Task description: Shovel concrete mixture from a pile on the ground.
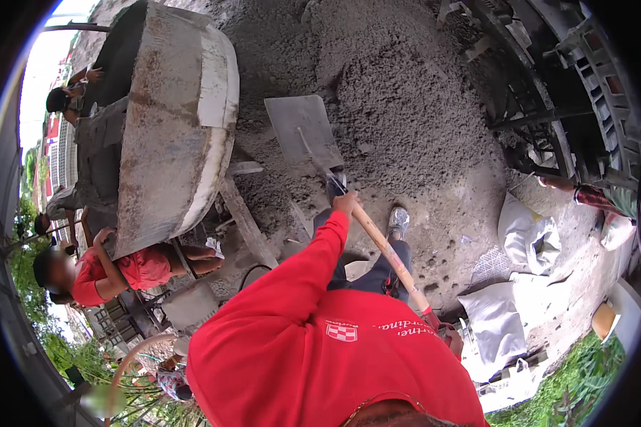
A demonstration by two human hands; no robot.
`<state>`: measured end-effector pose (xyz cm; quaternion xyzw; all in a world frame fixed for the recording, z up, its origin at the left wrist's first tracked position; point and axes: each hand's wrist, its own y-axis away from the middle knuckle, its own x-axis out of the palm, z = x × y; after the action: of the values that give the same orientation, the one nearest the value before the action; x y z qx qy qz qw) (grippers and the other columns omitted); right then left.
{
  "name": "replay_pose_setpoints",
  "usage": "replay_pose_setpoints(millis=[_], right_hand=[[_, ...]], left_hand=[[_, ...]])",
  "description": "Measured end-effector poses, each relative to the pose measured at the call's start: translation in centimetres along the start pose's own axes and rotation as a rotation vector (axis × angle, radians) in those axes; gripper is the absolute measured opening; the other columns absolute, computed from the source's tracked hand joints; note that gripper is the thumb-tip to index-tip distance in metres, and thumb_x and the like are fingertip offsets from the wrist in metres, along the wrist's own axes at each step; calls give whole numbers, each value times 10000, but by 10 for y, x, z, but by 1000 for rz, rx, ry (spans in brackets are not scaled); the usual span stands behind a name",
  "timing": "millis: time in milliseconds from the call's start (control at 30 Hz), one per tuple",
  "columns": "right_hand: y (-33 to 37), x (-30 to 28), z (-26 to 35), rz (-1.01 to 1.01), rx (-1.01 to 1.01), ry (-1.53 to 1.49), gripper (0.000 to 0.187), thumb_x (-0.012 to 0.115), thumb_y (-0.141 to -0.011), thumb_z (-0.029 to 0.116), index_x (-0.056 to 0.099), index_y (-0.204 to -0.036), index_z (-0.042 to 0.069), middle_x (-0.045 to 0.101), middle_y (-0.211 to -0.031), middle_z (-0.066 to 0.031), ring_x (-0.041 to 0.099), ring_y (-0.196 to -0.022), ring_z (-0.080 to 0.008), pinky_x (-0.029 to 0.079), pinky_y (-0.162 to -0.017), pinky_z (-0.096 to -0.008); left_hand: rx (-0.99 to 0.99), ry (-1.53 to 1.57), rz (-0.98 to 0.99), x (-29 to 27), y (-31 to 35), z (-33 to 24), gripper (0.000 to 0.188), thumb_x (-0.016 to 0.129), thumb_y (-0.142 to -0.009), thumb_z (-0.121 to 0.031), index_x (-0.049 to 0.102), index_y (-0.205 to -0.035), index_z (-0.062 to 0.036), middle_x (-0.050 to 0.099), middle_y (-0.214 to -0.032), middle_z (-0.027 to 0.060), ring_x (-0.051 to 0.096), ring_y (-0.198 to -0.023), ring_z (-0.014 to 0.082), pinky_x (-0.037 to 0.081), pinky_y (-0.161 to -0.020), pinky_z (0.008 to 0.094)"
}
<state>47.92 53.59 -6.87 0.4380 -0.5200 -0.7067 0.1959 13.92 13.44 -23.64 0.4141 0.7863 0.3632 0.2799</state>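
Observation:
I hold a long-handled shovel (384, 245) slanting across the front of my body. My left hand (345, 203) is closed round the lower shaft, just behind the metal socket. At the red grip end my right hand (451, 341) is wrapped round the handle, partly hidden by my red shirt. The flat grey shovel blade (303, 132) points away from me, at the near left edge of a heap of wet grey concrete mix (413, 107). Little or no mix shows on the blade. Whether it touches the ground I cannot tell.
A big, crusted metal drum (167, 128) stands at the left, with a person in red (124, 274) beside it and others beyond. Wooden boards (248, 224) lie near its base. White sacks (527, 235) lie at the right, near another person's plaid sleeve (597, 198). Dark metal frames (548, 114) stand far right.

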Motion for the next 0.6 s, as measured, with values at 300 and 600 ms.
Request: replay_pose_setpoints(millis=[300,600], right_hand=[[125,128,125,892,-187,-589,132,535,-826,168,507,-713,105,502,-562,-29,492,-445,-172,448,-471,-358],[342,389,223,1384,-199,-602,173,526,-903,216,556,-839,58,519,-627,-13,526,-524,-160,458,-508,-364]], left_hand=[[-36,374,92,32,-18,-86,176,583,-820,-132,504,-931,-21,556,-733,121,577,-602,259,521,-559,423],[-67,539,359,27,21,-288,156,558,-850,-153,417,-875,-91,510,-632,50,512,-501,171,482,-459,333]])
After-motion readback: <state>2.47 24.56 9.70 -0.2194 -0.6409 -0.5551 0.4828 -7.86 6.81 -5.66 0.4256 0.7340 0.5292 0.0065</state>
